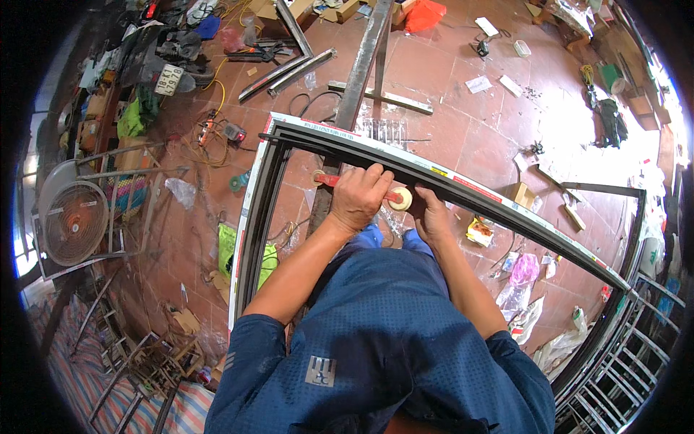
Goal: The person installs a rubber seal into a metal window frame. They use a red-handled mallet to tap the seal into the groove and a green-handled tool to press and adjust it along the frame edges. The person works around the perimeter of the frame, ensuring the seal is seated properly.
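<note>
My left hand [356,199] is wrapped round the red shaft of a mallet-like tool [398,199], which has a round cream end on its right. A smaller tan end of it shows left of my fist. In front of me is a large dark metal frame [340,148], its outer faces covered with white and red printed film. My right hand [431,217] grips the inner edge of the frame's far bar, just right of the cream end; part of its fingers is hidden behind the bar. A long dark steel beam [359,76] runs under the frame.
A fan [74,223] stands at the left. Metal profiles [285,72], a red bag [424,14] and a cordless tool [207,129] with cables lie on the tiled floor. Ladder-like metal racks [636,347] are at the lower right. Plastic bags [525,270] and scraps are scattered near the frame.
</note>
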Action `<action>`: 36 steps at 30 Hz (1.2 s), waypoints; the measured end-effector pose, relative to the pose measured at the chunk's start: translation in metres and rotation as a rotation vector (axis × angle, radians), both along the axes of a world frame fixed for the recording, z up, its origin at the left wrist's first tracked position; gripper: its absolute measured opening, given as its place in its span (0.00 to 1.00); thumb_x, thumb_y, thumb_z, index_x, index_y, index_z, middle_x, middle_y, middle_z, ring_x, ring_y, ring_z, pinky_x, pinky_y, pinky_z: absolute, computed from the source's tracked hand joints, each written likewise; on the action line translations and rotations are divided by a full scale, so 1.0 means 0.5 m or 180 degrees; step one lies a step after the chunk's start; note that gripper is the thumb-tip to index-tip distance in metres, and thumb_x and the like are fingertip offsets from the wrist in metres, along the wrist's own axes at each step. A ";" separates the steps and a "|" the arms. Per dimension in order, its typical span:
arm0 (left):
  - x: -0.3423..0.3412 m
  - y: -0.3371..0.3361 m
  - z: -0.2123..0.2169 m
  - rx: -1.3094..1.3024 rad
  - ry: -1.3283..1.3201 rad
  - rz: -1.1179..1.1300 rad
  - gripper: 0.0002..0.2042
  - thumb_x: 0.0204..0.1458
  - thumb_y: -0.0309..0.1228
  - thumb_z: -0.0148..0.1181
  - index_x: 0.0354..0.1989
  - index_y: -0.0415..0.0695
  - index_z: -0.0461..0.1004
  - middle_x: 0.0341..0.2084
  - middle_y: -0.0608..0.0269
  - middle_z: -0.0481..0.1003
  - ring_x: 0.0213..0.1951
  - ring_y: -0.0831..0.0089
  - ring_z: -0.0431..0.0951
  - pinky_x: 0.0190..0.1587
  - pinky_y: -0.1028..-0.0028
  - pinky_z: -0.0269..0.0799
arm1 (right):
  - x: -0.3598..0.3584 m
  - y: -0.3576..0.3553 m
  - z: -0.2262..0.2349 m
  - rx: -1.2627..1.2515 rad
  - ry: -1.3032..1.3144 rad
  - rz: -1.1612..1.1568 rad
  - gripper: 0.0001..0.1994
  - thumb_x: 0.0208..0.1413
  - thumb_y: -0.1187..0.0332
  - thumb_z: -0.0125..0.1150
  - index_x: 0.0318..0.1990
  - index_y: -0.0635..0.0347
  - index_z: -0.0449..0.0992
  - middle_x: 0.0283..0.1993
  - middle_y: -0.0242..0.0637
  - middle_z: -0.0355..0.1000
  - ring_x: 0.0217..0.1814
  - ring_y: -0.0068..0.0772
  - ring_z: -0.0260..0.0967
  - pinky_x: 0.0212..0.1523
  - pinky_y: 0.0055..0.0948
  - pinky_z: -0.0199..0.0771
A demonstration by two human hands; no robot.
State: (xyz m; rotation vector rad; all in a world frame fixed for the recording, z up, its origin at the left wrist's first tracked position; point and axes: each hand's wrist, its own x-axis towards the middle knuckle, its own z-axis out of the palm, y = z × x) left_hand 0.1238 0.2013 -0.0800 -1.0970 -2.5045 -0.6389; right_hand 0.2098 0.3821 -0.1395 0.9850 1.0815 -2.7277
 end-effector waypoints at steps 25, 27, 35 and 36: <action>-0.018 0.005 0.027 -0.0041 -0.0350 0.0164 0.06 0.50 0.33 0.66 0.32 0.48 0.77 0.30 0.62 0.73 0.31 0.59 0.75 0.33 0.60 0.68 | -0.001 -0.016 -0.028 0.0410 -0.0067 -0.0130 0.07 0.64 0.67 0.60 0.43 0.61 0.79 0.38 0.35 0.79 0.36 0.30 0.79 0.38 0.33 0.80; -0.016 0.011 0.024 -0.0030 -0.0353 0.0261 0.06 0.50 0.34 0.66 0.31 0.48 0.76 0.29 0.62 0.71 0.31 0.59 0.74 0.34 0.59 0.68 | -0.004 -0.023 -0.001 0.0222 -0.0124 -0.0273 0.07 0.61 0.68 0.63 0.41 0.61 0.80 0.32 0.35 0.79 0.32 0.30 0.78 0.35 0.32 0.80; 0.002 0.034 0.020 0.0146 -0.0388 0.0551 0.06 0.49 0.32 0.66 0.31 0.47 0.77 0.30 0.60 0.72 0.33 0.57 0.73 0.37 0.58 0.67 | -0.022 -0.054 0.011 0.0339 -0.0066 -0.0133 0.09 0.58 0.67 0.66 0.37 0.66 0.84 0.31 0.37 0.80 0.29 0.31 0.78 0.35 0.28 0.78; 0.004 0.033 0.019 0.0115 -0.0377 0.0561 0.06 0.48 0.32 0.66 0.32 0.47 0.77 0.30 0.61 0.72 0.33 0.57 0.73 0.37 0.58 0.67 | -0.023 -0.057 0.001 0.0391 -0.0058 -0.0186 0.09 0.58 0.67 0.66 0.37 0.66 0.84 0.31 0.37 0.81 0.30 0.31 0.78 0.35 0.28 0.78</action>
